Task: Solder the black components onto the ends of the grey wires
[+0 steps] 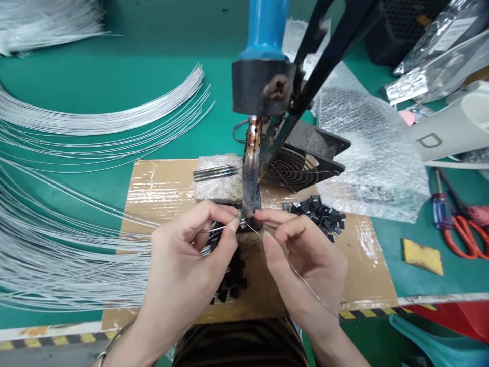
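Note:
My left hand (194, 255) is closed, pinching the end of a thin white wire (211, 231) with a small part at the fingertips. My right hand (305, 260) is closed on a thin strand of solder wire (305, 283), which runs from beside the wrist toward the left fingertips. Right above this meeting point is the tip of a soldering iron (251, 178), with a blue handle, fixed in a black stand (328, 56). The fingers partly hide the small part. Black pieces (233, 278) lie under my left hand, and another heap of small black pieces (317, 214) is beyond my right hand.
Bundles of white wires (76, 260) spread over the left side of the green table (164, 61). Cardboard (362, 270) lies under the work. A black fan (298, 163) stands behind the iron. On the right are a yellow sponge (423, 256), orange-handled pliers (464, 237) and bubble wrap (367, 148).

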Demonstrator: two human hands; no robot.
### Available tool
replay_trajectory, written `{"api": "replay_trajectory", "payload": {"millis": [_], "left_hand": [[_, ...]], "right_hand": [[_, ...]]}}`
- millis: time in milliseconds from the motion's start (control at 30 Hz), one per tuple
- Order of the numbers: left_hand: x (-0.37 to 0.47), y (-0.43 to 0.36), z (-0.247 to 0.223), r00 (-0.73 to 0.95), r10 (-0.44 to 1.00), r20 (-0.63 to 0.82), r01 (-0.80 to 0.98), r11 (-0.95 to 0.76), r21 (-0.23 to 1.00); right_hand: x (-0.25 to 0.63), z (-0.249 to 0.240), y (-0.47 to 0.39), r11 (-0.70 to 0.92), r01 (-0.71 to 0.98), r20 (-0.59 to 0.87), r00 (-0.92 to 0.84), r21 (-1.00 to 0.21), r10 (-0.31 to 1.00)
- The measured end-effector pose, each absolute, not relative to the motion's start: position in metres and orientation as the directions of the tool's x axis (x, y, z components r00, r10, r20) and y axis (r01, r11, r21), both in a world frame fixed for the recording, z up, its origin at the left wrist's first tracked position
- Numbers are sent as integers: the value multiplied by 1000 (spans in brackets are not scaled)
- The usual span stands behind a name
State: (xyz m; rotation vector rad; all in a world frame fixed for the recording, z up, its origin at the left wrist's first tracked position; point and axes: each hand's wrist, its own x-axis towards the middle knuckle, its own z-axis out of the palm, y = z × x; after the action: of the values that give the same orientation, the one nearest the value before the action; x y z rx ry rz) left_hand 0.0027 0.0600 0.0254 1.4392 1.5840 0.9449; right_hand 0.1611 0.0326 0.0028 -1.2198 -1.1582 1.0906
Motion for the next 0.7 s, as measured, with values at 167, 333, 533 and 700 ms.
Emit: {"api": "replay_trajectory", "payload": {"millis": [167,333,533,700], "left_hand": [[2,58,27,-58,997,-52,420,72,905],[2,57,27,-55,997,-46,414,65,908],[0,57,25,-47,997,-54,406,68,911],[0,56,28,-47,998,-48,405,63,912]], "right_hand": [[162,6,33,53,9,54,97,-999,994],[162,9,34,46,27,49,94,-999,994],[162,9,34,51,15,52,94,-999,994],[162,9,34,56,15,58,99,-998,993]]}}
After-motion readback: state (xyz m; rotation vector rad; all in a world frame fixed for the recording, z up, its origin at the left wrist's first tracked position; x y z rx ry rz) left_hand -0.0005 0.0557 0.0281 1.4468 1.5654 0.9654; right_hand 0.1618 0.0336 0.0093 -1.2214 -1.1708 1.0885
